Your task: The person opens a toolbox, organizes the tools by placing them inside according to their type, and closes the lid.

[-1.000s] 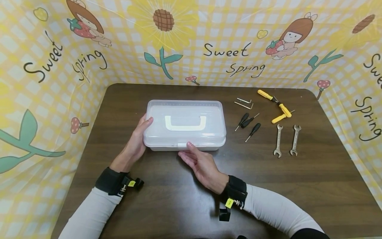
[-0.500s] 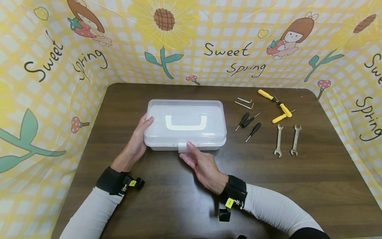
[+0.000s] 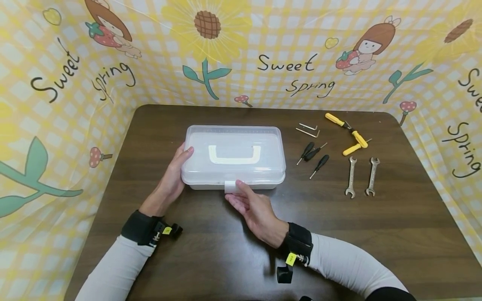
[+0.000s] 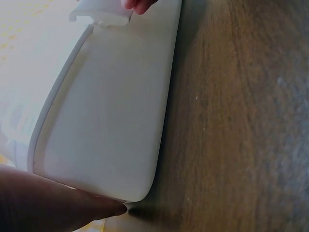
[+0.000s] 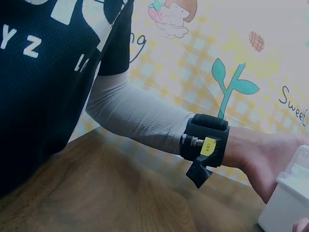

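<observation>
A translucent white plastic storage box [image 3: 233,138], lid down, stands on the brown table with a white handle [image 3: 234,160] on its lid. My left hand [image 3: 173,177] holds the box's left end, thumb over the lid's edge and fingers along the side. At the front middle, a white latch [image 3: 231,187] sticks outward from the box. My right hand [image 3: 259,211] pinches this latch, thumb on it and the other fingers below. In the left wrist view, fingertips [image 4: 140,5] touch the latch [image 4: 104,10], which stands away from the box's front wall [image 4: 111,106].
Right of the box lie two hex keys [image 3: 308,129], several small black screwdrivers [image 3: 319,166], yellow-handled tools [image 3: 355,140] and two wrenches [image 3: 352,177]. A yellow checked cloth [image 3: 233,75] rises behind the table [image 3: 211,251] and along its sides.
The latch lay against the box's front one second ago and has swung outward under my right hand. My right wrist has dropped slightly. My left hand stays in place.
</observation>
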The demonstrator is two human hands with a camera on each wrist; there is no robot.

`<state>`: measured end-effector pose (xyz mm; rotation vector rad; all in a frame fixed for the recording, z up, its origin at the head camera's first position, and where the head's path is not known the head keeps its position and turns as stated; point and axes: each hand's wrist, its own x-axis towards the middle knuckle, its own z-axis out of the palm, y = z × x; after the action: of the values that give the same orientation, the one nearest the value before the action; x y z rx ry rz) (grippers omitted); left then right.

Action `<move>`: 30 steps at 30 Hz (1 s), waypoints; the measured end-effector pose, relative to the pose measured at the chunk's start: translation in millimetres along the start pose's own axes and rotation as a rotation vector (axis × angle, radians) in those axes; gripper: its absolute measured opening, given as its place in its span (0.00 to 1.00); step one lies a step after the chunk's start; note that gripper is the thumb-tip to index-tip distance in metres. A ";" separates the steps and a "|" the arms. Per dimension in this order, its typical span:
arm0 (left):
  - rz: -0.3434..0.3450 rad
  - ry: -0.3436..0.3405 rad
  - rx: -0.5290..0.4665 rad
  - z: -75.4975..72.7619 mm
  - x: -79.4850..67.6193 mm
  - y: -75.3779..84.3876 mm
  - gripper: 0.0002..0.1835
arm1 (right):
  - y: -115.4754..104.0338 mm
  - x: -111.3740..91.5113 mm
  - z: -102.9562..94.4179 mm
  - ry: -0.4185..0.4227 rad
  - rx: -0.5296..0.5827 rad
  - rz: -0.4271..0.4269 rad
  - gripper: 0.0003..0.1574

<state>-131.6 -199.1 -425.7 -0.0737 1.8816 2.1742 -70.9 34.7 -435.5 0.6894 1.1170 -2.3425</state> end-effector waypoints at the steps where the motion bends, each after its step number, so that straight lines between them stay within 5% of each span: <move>1: 0.000 0.000 0.000 0.1 0.1 0.0 0.45 | 0.0 -0.3 -0.1 -0.002 0.003 -0.001 0.44; 30: -0.023 0.049 -0.015 1.6 0.6 -0.4 0.44 | 7.3 -4.1 -13.7 -0.196 -0.017 -0.059 0.34</move>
<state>-131.8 -197.4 -426.0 -0.1525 1.8816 2.1907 -60.1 42.2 -444.7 0.4153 1.0818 -2.3867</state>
